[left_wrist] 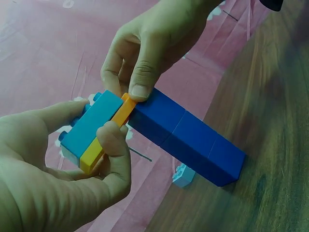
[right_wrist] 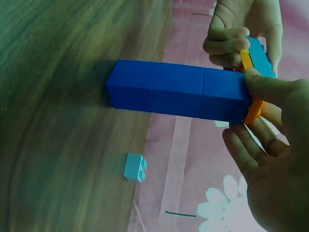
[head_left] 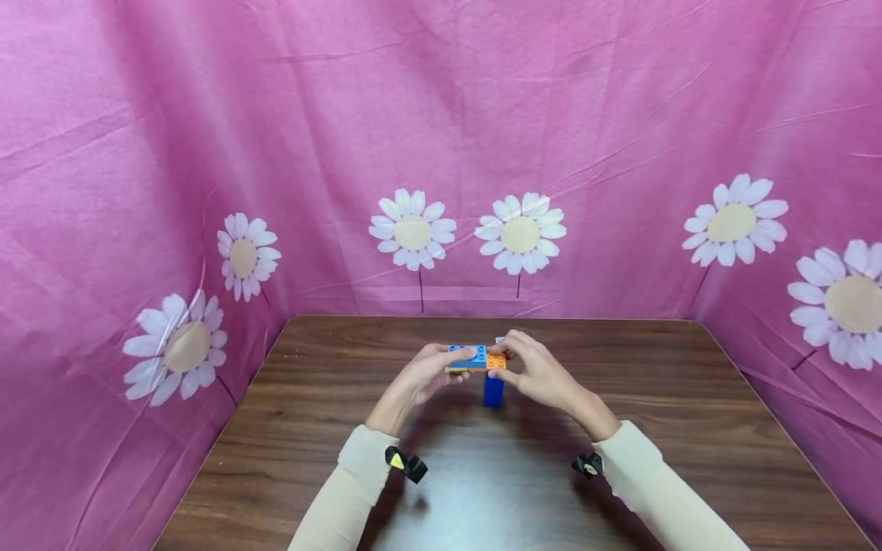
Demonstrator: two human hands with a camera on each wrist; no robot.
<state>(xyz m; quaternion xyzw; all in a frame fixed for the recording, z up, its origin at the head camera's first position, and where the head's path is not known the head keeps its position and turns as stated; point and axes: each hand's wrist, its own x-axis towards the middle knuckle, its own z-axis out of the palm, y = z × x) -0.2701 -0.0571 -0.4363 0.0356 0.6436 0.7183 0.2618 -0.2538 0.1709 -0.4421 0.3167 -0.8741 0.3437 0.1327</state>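
A tower of several stacked dark blue toy building bricks (right_wrist: 176, 92) stands upright on the table. On its top lies a flat orange brick (head_left: 496, 361), jutting out to the left. A lighter blue brick (left_wrist: 94, 126) sits over the orange one's left side, with a flat yellow brick (left_wrist: 91, 158) under it. My left hand (head_left: 426, 373) pinches the lighter blue and yellow bricks, thumb above and fingers below. With thumb and fingers, my right hand (head_left: 540, 373) grips the orange brick where it meets the tower's top. Whether every stud is seated cannot be seen.
A small pale blue brick (right_wrist: 134, 167) rests on the wooden table (head_left: 331, 428) behind the tower. Pink cloth (head_left: 441, 115) printed with white daisies hangs around the table's back and sides. Each wrist wears a small black camera band (head_left: 406, 463).
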